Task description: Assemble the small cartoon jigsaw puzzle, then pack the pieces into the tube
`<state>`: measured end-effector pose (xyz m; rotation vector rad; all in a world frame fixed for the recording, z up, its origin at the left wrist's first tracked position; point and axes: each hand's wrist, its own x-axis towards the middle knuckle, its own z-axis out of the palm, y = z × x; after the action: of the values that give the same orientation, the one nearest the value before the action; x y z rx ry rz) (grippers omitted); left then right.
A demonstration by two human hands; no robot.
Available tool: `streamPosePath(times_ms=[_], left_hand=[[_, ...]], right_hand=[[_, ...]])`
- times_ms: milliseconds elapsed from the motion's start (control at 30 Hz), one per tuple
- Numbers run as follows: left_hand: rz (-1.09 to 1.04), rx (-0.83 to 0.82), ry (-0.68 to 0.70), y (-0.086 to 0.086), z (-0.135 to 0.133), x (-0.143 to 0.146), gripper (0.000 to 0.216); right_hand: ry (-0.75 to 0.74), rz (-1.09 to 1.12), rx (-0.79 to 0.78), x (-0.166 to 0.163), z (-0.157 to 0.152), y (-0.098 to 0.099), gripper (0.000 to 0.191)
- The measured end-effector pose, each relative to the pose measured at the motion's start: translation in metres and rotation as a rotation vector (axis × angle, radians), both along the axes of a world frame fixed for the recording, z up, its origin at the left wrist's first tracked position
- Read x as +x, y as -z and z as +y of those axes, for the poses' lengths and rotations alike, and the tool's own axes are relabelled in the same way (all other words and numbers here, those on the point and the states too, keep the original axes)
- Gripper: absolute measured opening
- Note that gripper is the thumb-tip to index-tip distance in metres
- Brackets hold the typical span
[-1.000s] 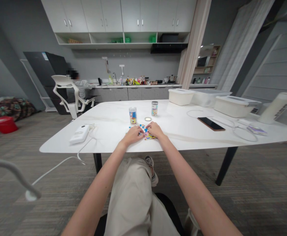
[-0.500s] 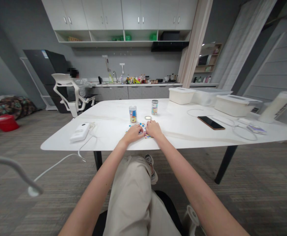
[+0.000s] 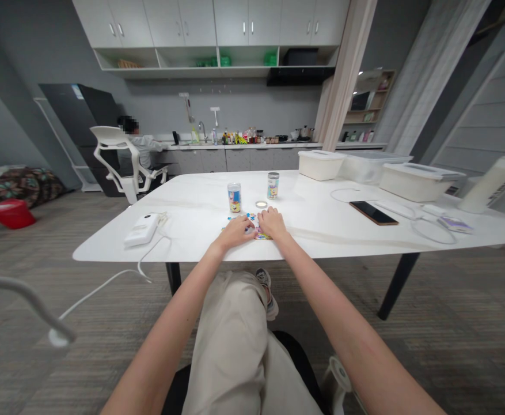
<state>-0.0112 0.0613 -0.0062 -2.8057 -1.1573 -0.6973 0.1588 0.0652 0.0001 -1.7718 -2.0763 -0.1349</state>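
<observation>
Small colourful jigsaw pieces (image 3: 251, 217) lie in a loose group near the front edge of the white table. My left hand (image 3: 235, 232) rests at their left side, its fingers curled with thumb and fingertips around a piece, which is mostly hidden. From the right, my right hand (image 3: 272, 223) bends over the pieces, fingers bunched and tips pressed down on one of them. A patch of pieces (image 3: 261, 235) shows between and below the hands. Just behind stand a clear can with a cartoon print (image 3: 234, 197) and a flat round lid (image 3: 261, 204).
A second printed can (image 3: 273, 185) stands farther back. At left lies a white power bank (image 3: 142, 230) with cables. To the right are a phone (image 3: 373, 212), looped white cable, lidded bins (image 3: 321, 166) and a tilted white container (image 3: 496, 184). A person (image 3: 137, 150) sits far left.
My right hand has shifted slightly, with more of the coloured pieces showing beneath it. The left hand stays nearly in place. The whole view has tilted a little.
</observation>
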Motion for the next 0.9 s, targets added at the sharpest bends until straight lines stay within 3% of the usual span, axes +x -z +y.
streamPosePath(times_ms=[200,367,533,700,900], left_hand=[[-0.026,-0.021,0.007,-0.002,-0.001,0.0,0.023],[-0.059,-0.042,0.015,-0.004,-0.004,0.0,0.02],[-0.053,-0.041,0.007,-0.005,-0.004,0.0,0.018],[-0.037,-0.02,0.007,-0.006,-0.004,-0.001,0.019],[-0.047,-0.012,0.005,-0.007,-0.006,-0.001,0.019]], right_hand=[[-0.182,0.125,-0.054,0.008,0.013,0.005,0.026],[-0.152,0.29,-0.087,0.012,0.022,0.007,0.032],[-0.158,0.439,-0.124,0.015,0.029,0.013,0.021],[-0.15,0.79,-0.167,0.021,0.038,0.018,0.027],[-0.214,1.058,-0.189,0.024,0.041,0.017,0.025]])
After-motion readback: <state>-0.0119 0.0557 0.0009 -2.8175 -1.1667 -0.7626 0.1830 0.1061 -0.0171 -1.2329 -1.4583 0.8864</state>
